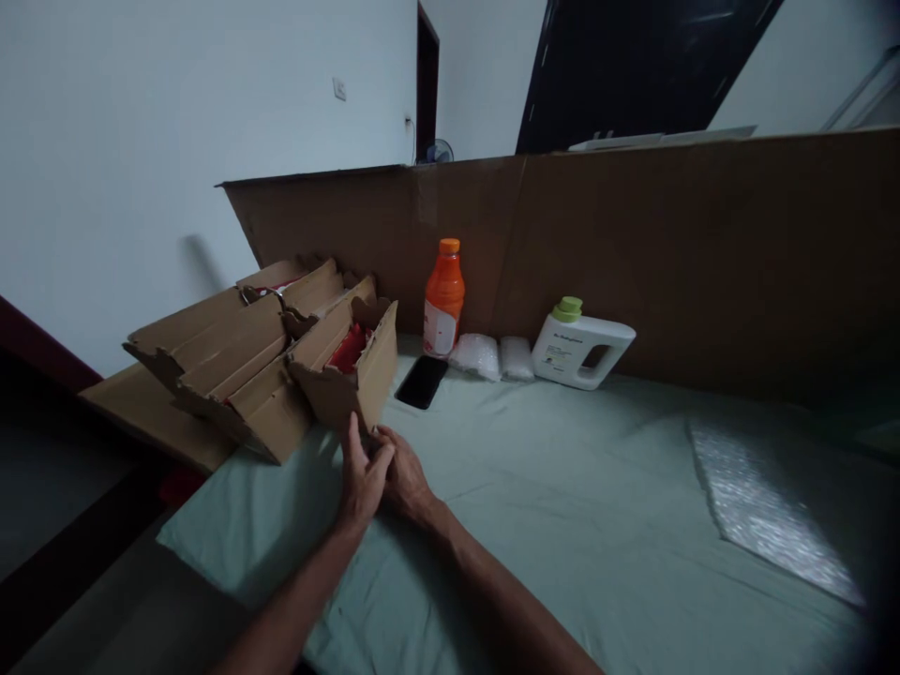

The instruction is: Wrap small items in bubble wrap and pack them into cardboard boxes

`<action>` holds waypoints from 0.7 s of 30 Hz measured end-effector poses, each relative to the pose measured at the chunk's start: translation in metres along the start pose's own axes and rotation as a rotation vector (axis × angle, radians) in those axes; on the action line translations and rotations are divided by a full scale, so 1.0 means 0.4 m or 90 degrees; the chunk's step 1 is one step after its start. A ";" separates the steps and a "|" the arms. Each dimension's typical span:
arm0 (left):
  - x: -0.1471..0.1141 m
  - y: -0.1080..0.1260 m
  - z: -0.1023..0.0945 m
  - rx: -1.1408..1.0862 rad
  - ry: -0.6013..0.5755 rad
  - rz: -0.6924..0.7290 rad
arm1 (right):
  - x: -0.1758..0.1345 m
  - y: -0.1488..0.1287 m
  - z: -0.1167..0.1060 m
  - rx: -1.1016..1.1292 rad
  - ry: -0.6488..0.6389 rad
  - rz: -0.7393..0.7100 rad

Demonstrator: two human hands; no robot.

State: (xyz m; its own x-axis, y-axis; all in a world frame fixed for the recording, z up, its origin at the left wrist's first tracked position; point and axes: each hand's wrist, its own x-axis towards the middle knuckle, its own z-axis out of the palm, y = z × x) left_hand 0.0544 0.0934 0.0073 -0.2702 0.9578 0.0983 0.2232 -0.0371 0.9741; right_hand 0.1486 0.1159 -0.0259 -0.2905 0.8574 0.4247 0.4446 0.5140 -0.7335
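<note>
A narrow open-topped cardboard box (380, 366) stands at the right end of a group of similar boxes, with something red (350, 349) inside. My left hand (362, 483) is at the box's near end, its index finger stretched up against the cardboard and its thumb pointing right. Close against it, my right hand (408, 478) grips the near lower corner with its fingers curled. The two hands touch, and the undersides of their fingers are hidden. Just beyond the box, a black phone (423, 382) lies flat on the green cloth (534, 497).
Further cardboard boxes (239, 352) are packed side by side on the left. Behind the phone stand an orange bottle (444, 295), bubble-wrapped bundles (476, 356) and a white jug (580, 349) with a green cap. Bubble wrap (766, 497) lies right; a cardboard panel (689, 253) rises behind.
</note>
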 end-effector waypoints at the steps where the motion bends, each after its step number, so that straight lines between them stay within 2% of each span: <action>1: 0.034 0.010 0.015 0.012 -0.007 -0.002 | 0.001 -0.004 -0.002 0.001 0.011 -0.004; 7: 0.217 0.039 0.106 0.038 -0.047 -0.014 | 0.008 0.003 -0.003 0.010 0.070 -0.022; 11: 0.291 0.024 0.149 0.060 -0.059 -0.029 | 0.006 0.028 -0.002 0.014 0.089 0.008; 14: 0.298 -0.005 0.152 0.078 -0.068 -0.034 | 0.007 0.032 -0.004 0.021 0.081 0.027; 17: 0.279 -0.029 0.135 0.107 -0.080 -0.010 | 0.016 0.024 -0.007 0.021 0.055 0.040; 21: 0.258 -0.024 0.125 0.191 -0.108 0.039 | 0.016 0.008 -0.023 0.008 0.008 0.049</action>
State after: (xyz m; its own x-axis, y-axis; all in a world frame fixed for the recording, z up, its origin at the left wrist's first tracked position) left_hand 0.0711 0.2068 -0.0020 -0.0944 0.9910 0.0949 0.5063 -0.0343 0.8617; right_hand 0.1562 0.1232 -0.0207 -0.2448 0.8944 0.3742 0.4540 0.4468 -0.7709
